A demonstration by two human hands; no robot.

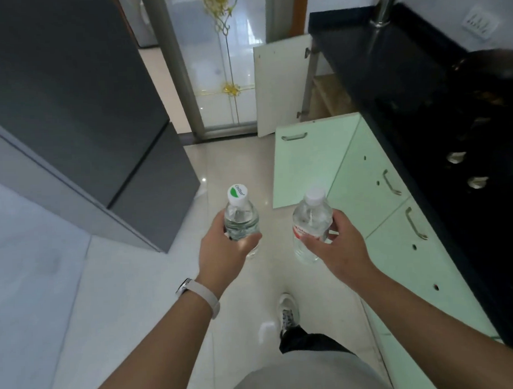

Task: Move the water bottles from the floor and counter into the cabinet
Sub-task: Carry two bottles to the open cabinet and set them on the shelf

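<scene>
Mid-carry: green-cap bottle (240, 221) is gripped by left hand (222, 253), red-label bottle (311, 224) by right hand (335, 247); open cabinet (327, 95) not yet reached, nothing stowed w/in view.

cap (237, 193): white, green | cabinet doors (374, 187): mint | counter (420, 81): black

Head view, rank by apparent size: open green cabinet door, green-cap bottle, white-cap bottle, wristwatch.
1. open green cabinet door
2-3. green-cap bottle and white-cap bottle: they look about equal and both are partly covered, so they are not ranked.
4. wristwatch, the smallest
</scene>
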